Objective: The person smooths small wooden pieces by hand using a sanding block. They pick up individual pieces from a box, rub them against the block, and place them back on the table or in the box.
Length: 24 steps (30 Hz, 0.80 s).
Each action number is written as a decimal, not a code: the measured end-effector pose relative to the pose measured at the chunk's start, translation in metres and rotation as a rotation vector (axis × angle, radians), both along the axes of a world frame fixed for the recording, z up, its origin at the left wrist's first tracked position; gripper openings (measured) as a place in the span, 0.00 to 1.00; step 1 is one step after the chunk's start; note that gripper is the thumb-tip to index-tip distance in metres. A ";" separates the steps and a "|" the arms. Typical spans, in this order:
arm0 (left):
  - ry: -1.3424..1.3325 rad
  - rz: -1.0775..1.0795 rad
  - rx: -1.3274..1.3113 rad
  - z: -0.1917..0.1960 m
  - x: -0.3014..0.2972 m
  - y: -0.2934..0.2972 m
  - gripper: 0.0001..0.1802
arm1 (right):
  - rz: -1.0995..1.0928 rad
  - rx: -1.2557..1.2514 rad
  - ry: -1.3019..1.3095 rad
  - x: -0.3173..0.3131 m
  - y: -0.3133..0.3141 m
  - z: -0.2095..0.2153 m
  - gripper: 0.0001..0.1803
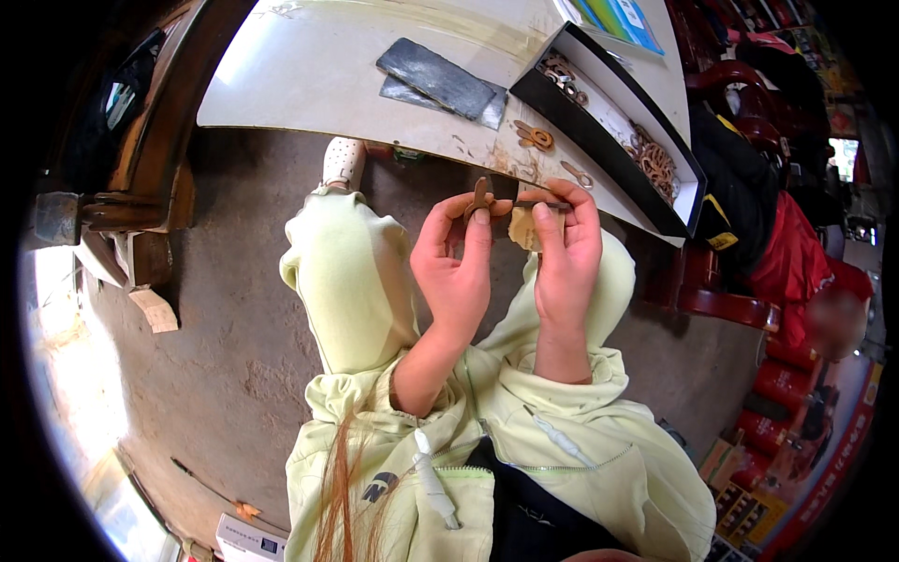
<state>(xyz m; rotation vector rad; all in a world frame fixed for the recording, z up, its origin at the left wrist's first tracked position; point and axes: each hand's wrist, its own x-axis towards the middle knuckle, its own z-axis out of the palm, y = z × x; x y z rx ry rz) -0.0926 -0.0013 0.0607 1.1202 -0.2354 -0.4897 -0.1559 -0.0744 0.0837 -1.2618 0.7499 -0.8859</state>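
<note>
The person's left hand (pixel 456 262) is closed to a narrow pinch, thumb against the bent fingers, on a small brown piece (pixel 481 195) whose rounded end stands up above the thumb. The right hand (pixel 567 262) is closed too, its thumb pressing a tan sheet (pixel 522 230) that hangs below the fingers; a thin dark strip (pixel 549 204) lies along the top of that grip and points toward the left hand. Whether the strip touches the brown piece cannot be told. Both hands are raised above the lap, at the near edge of the white desk (pixel 309 75), right of that edge's middle, and they cover part of the view of it.

Farther back, near the middle of the desk, a dark slab (pixel 431 75) lies partly over a second flat plate (pixel 493 105). A long black box (pixel 599 142) runs slantwise to the near right corner, taking up much of that side; small rings (pixel 562 75) lie in its far end and a heap of brown loops (pixel 653 161) in its near end. Between the box and the near edge lie a brown looped piece (pixel 535 137) and a small metal tool (pixel 577 175). Blue and green booklets (pixel 620 21) lie by the right edge, beyond the box.
</note>
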 end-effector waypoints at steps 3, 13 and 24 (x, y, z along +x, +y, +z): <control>-0.021 0.026 -0.015 0.000 -0.001 -0.001 0.09 | -0.014 -0.186 0.065 0.002 -0.002 -0.005 0.14; -0.005 0.021 0.015 0.003 0.001 -0.002 0.08 | 0.119 -0.030 0.089 -0.002 0.002 -0.009 0.17; -0.119 0.134 0.037 0.000 -0.003 0.001 0.08 | 0.126 0.032 0.077 -0.001 0.002 -0.013 0.15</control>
